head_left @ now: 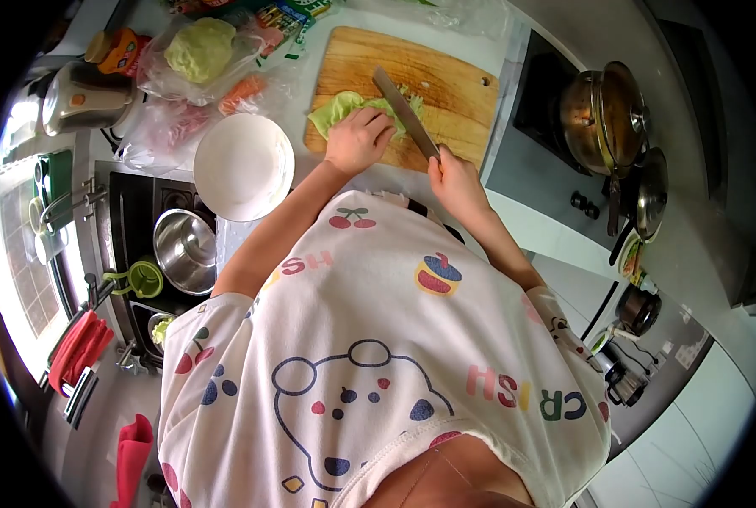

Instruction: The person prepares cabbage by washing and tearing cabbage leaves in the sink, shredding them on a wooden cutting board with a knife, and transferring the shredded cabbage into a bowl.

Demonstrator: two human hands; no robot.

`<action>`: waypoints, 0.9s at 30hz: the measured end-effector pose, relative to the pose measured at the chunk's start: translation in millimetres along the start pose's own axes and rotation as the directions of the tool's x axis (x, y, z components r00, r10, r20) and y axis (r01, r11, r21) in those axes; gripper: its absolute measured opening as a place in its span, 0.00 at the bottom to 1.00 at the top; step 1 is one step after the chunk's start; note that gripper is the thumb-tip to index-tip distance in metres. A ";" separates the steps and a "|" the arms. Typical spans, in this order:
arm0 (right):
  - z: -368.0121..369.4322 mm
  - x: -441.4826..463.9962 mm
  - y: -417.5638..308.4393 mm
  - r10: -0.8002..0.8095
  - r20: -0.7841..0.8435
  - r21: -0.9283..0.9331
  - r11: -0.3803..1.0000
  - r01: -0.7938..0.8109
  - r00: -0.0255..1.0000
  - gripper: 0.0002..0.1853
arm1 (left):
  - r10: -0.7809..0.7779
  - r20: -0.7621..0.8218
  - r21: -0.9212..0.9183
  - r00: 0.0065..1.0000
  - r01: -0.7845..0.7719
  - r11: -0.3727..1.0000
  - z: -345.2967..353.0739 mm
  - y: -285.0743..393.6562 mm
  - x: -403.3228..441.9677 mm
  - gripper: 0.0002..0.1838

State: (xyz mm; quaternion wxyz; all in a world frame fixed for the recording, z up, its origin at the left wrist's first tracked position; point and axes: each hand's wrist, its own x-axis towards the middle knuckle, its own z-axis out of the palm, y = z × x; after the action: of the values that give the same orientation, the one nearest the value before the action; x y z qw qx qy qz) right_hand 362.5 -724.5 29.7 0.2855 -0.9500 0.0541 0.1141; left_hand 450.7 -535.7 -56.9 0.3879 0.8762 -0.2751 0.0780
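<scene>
My left hand [360, 139] lies with curled fingers on green leafy vegetable [337, 110], pressing it to the wooden cutting board [458, 80]. My right hand [457, 179] is wrapped round the handle of a knife [405, 112], whose blade points up and to the left over the board. The blade is beside the leaves, just right of my left fingers. Small shredded green pieces lie around the blade. A white plate [244, 167] sits left of the board, near my left forearm.
Bagged cabbage [200, 51] and other bagged food stand at the upper left. The sink with a metal bowl [185, 251] and a green cup [145, 278] is at the left. A lidded pot [602, 118] stands on the stove [543, 144] at the right.
</scene>
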 end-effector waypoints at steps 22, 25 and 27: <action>1.7 11.5 -4.3 -0.042 -0.069 0.072 0.996 0.047 0.997 0.09 | -0.011 -0.056 0.006 0.998 0.012 1.000 5.8 -5.2 -3.4 0.11; 0.3 7.1 -5.5 -0.046 -0.057 0.053 0.997 0.049 0.997 0.09 | -0.011 -0.048 0.003 0.999 0.012 1.000 6.1 -5.6 -3.9 0.11; -0.7 5.8 -5.9 -0.031 -0.036 0.050 0.998 0.033 0.999 0.09 | -0.012 -0.040 0.004 0.999 0.012 1.000 5.8 -5.7 -3.7 0.11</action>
State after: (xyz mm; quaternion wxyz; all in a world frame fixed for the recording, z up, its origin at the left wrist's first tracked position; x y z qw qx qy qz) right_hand 369.3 -720.2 32.0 0.3102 -0.9451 0.0469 0.0913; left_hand 450.2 -535.3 -65.8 0.3917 0.8770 -0.2620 0.0938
